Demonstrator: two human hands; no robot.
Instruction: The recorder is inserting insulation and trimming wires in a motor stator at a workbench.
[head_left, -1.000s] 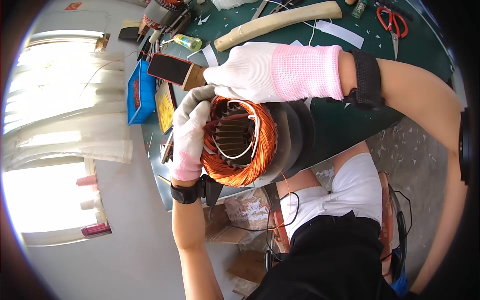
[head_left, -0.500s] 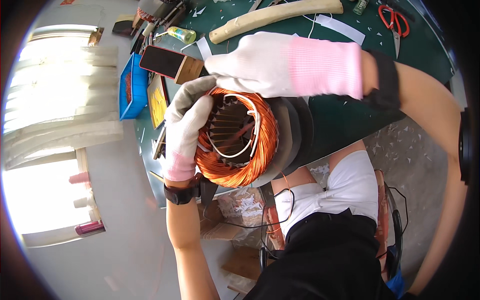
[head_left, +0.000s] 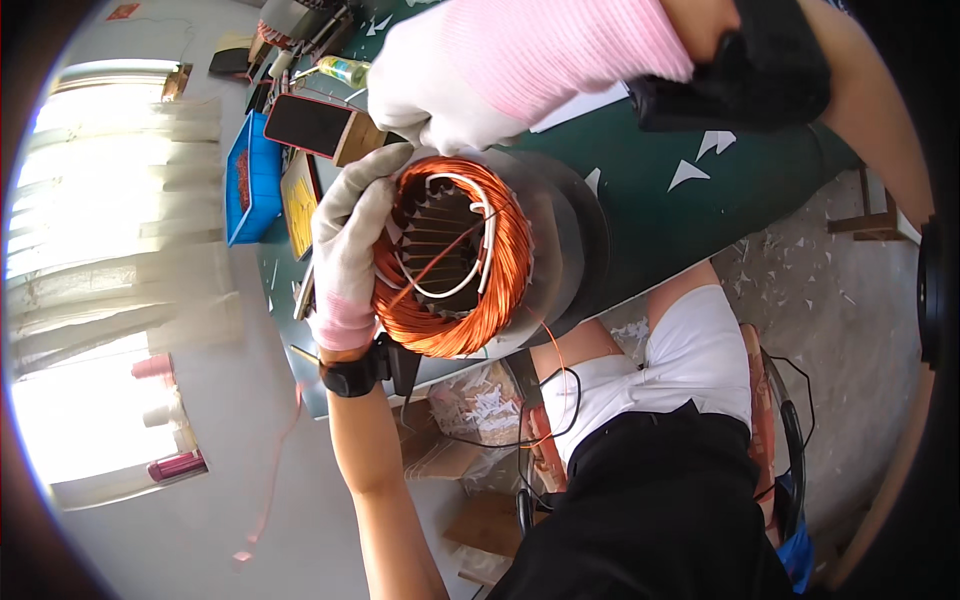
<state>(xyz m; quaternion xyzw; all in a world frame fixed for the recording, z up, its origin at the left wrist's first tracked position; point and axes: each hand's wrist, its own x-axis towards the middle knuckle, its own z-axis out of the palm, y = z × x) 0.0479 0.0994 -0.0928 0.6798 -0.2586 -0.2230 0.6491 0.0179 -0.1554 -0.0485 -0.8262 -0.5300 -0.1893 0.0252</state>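
A motor stator with a thick ring of copper windings (head_left: 507,265) stands on the table, its slotted bore facing up. White sleeved leads (head_left: 488,250) curve inside the ring, and a thin reddish strand (head_left: 440,262) crosses the bore. My left hand (head_left: 345,240), in a white glove with a pink cuff, is closed on the ring's left side, fingers on its upper left rim. Just beyond the far rim is my right hand (head_left: 440,85), gloved alike, its fingers bent together. Whatever it grips is hidden. A thin copper-coloured wire (head_left: 555,350) loops from the stator's near side.
Left of the stator, a phone (head_left: 308,125) leans by a wooden block (head_left: 358,140), with a blue bin (head_left: 253,185) farther left. Paper scraps (head_left: 688,175) lie on the green table (head_left: 660,225). A blurred pinkish strand (head_left: 270,490) hangs at lower left.
My right hand has risen away from the ring and looks larger. My left hand stays on the rim. The reddish strand now lies across the bore, and the pinkish strand at lower left shows more clearly.
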